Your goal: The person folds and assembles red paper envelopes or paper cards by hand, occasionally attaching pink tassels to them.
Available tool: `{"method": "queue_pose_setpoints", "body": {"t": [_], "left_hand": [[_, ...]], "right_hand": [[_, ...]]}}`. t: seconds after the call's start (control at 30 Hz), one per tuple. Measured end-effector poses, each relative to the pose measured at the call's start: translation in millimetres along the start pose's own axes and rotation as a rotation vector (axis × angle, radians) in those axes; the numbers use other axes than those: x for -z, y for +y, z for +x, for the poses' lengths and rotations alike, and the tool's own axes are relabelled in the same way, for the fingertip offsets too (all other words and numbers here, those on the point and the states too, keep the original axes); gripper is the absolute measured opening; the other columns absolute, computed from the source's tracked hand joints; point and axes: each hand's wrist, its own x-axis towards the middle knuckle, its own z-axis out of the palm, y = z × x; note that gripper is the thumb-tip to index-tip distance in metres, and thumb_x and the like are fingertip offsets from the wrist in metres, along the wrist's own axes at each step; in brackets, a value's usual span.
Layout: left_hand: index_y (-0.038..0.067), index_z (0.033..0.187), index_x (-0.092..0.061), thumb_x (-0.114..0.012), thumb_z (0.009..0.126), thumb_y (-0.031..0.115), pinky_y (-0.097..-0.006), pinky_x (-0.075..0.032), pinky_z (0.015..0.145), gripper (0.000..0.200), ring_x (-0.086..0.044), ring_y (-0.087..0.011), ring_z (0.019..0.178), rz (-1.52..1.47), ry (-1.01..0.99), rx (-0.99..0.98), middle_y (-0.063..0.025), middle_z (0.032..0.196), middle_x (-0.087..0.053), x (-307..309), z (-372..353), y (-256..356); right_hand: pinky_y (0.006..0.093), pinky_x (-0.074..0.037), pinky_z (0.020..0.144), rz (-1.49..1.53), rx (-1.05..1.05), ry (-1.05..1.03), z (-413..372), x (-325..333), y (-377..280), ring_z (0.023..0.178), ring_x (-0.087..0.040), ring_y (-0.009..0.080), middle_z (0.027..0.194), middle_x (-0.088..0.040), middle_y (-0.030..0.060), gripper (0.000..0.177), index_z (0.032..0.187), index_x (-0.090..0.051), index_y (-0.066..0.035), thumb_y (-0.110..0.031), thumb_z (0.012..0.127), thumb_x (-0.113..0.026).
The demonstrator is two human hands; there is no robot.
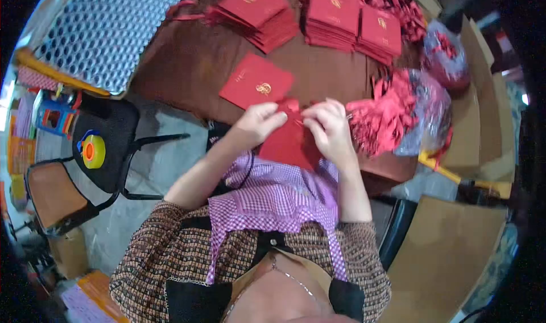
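A red bag or packet (290,142) hangs between my hands at the table's front edge, over the checked apron. My left hand (260,124) pinches its upper left edge. My right hand (330,126) has its fingers closed at the upper right edge; any small thing between them is too small to make out. Just beyond my left hand, a red packet with gold print (257,81) lies flat on the brown cloth. A heap of red ribbons (384,115) lies right of my right hand.
Stacks of red packets (259,13) (334,15) stand at the back of the table (187,55). Plastic bags (435,109) and cardboard (483,107) are on the right. A black chair (108,135) holds a yellow object (94,152) on the left.
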Motion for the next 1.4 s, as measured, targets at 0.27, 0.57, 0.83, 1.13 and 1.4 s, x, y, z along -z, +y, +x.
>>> {"method": "queue_pose_setpoints", "body": {"t": [0.27,0.57,0.83,1.13,1.4], "left_hand": [[0.0,0.097,-0.059,-0.05,0.095,0.013,-0.0244,-0.045,0.074,0.016,-0.054,-0.007,0.084,-0.371,0.233,-0.117,0.0003,0.091,-0.061,-7.8,-10.6,33.9],[0.007,0.082,-0.058,-0.057,0.09,0.009,-0.0271,-0.045,0.073,0.008,-0.057,-0.0111,0.08,-0.72,0.619,-0.263,-0.0015,0.087,-0.061,49.2,-3.4,2.6],[0.005,0.099,-0.059,-0.054,0.094,0.016,-0.0319,-0.049,0.077,0.013,-0.061,-0.0178,0.085,-0.847,0.99,-0.379,-0.0059,0.096,-0.064,196.7,4.0,21.8],[-0.005,0.108,-0.058,-0.066,0.082,0.018,-0.0367,-0.046,0.085,0.036,-0.06,-0.0273,0.094,0.307,1.244,-0.238,-0.0148,0.097,-0.064,226.3,11.4,-44.2],[0.005,0.127,-0.049,-0.069,0.078,0.034,-0.046,-0.037,0.099,0.061,-0.043,-0.0309,0.125,1.202,0.218,-0.357,-0.0164,0.134,-0.047,95.2,75.9,-21.6]], "right_hand": [[0.0276,-0.042,0.092,0.412,-0.416,0.201,-11.0,-10.0,11.4,0.108,-0.053,0.0161,0.12,-0.055,0.0123,0.05,0.134,-0.041,0.0,-0.002,0.086,-0.056],[0.0232,-0.048,0.072,0.718,-0.692,0.225,-31.0,-25.1,26.2,0.085,-0.06,0.0114,0.111,-0.061,0.0122,0.037,0.128,-0.045,0.002,-0.01,0.094,-0.052],[0.0237,-0.051,0.07,0.585,-0.637,0.046,-45.3,-36.0,18.6,0.078,-0.062,0.0115,0.098,-0.066,0.0082,0.021,0.108,-0.061,0.003,-0.005,0.091,-0.053],[0.0241,-0.051,0.071,0.533,-0.632,0.057,-59.9,-38.3,30.8,0.078,-0.062,0.0111,0.095,-0.066,0.0073,0.021,0.106,-0.062,0.004,-0.007,0.09,-0.054],[0.0307,-0.05,0.076,0.195,-0.406,-0.056,-46.2,-38.8,18.2,0.086,-0.064,0.0227,0.095,-0.065,0.0132,0.019,0.101,-0.063,0.002,-0.009,0.087,-0.057]]}}
